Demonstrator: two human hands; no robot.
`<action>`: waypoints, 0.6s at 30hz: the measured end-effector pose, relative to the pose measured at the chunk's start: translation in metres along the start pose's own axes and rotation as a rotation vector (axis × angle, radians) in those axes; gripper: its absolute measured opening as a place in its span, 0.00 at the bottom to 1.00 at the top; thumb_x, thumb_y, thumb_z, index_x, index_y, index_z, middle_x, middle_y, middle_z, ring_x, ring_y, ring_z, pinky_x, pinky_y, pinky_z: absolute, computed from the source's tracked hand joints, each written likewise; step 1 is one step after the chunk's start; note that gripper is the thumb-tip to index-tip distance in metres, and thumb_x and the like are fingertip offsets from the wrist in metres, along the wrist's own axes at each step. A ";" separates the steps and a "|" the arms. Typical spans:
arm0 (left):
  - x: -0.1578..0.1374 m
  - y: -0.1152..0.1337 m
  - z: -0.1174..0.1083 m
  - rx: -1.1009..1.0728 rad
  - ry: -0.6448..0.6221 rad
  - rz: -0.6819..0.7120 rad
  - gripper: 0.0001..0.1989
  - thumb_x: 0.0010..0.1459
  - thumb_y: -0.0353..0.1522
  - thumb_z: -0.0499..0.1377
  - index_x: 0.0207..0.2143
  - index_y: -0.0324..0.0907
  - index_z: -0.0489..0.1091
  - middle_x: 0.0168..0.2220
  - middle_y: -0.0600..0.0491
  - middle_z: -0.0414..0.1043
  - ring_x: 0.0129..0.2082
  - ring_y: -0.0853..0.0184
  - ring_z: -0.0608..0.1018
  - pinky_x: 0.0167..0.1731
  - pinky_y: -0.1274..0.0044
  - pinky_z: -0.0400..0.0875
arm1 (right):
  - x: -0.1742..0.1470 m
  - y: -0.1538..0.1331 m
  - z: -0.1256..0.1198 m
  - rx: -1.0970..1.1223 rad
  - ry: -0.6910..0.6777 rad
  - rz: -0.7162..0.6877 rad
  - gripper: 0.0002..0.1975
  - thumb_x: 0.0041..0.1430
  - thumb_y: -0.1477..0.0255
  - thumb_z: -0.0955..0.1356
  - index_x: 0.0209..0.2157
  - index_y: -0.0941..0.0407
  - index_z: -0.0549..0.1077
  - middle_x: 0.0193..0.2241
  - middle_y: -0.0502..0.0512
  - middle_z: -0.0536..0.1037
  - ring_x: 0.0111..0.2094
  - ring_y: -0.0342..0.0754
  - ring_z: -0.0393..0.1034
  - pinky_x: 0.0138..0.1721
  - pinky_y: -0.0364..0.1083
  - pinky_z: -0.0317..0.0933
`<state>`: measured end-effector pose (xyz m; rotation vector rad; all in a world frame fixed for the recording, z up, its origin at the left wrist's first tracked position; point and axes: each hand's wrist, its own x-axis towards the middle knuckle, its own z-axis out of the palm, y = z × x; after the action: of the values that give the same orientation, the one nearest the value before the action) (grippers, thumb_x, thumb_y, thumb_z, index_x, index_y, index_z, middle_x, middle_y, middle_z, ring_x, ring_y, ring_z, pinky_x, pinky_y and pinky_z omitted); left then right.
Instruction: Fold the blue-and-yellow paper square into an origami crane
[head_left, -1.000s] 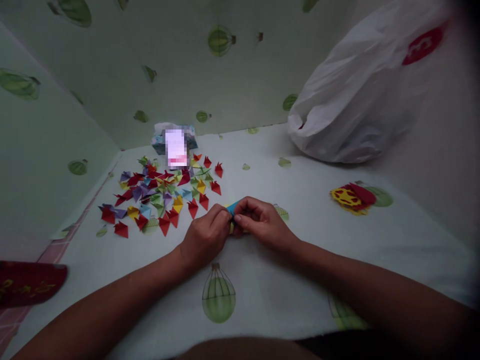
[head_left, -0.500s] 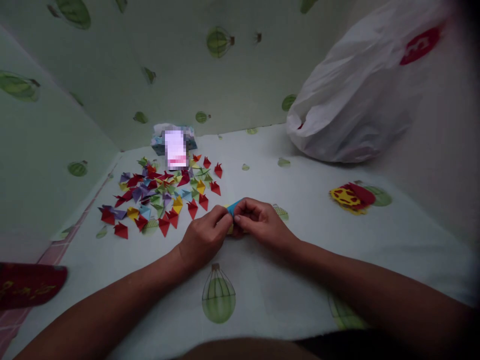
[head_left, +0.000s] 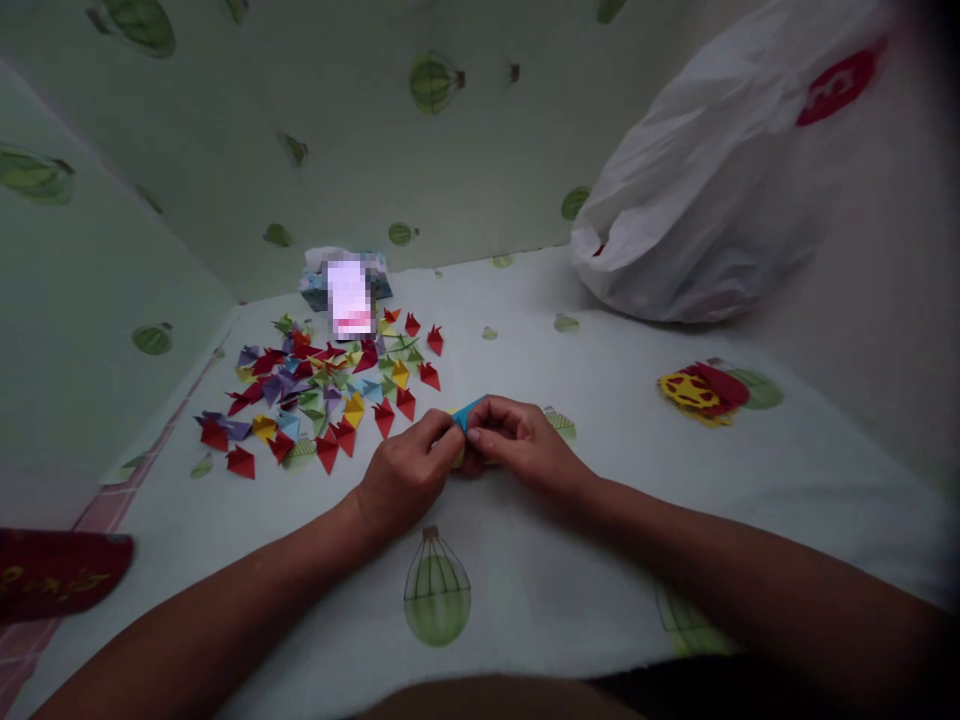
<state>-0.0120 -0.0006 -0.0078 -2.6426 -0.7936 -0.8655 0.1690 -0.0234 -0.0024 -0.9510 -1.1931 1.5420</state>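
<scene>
A small piece of blue paper [head_left: 468, 411], with a little yellow showing at its edge, is pinched between both hands near the middle of the table. My left hand [head_left: 411, 462] grips it from the left, thumb and fingers closed. From the right, my right hand [head_left: 521, 440] holds it with curled fingers. Most of the paper is hidden behind the fingers, so its folds cannot be made out. To the left of my hands lies a spread of folded paper cranes [head_left: 330, 385] in red, yellow, green, purple and blue.
Behind the cranes stands a tissue box [head_left: 313, 285] with a lit, blurred phone screen [head_left: 349, 297] before it. A large white plastic bag [head_left: 690, 220] rests at the back right. Yellow and red paper cut-outs [head_left: 701, 392] lie at right, a dark red item [head_left: 64, 575] at left.
The view has shifted very slightly. Both hands keep their grip on the blue paper in nearly the same place.
</scene>
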 end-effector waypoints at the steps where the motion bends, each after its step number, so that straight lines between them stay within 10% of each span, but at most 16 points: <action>1: 0.000 0.000 0.000 0.003 0.002 -0.001 0.11 0.67 0.26 0.49 0.31 0.40 0.67 0.32 0.51 0.73 0.25 0.72 0.72 0.22 0.80 0.62 | 0.000 0.000 0.000 0.004 -0.001 0.001 0.10 0.55 0.68 0.72 0.29 0.56 0.68 0.22 0.47 0.73 0.24 0.42 0.73 0.30 0.44 0.70; 18: -0.001 -0.005 0.004 -0.054 0.057 -0.011 0.10 0.66 0.25 0.52 0.33 0.39 0.70 0.33 0.51 0.74 0.27 0.73 0.74 0.23 0.84 0.67 | 0.001 0.003 -0.003 0.182 -0.044 0.081 0.12 0.54 0.65 0.74 0.30 0.57 0.70 0.20 0.48 0.77 0.24 0.43 0.74 0.30 0.43 0.68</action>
<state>-0.0135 0.0043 -0.0115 -2.6489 -0.7815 -0.9739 0.1708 -0.0215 -0.0058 -0.8579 -1.0354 1.7115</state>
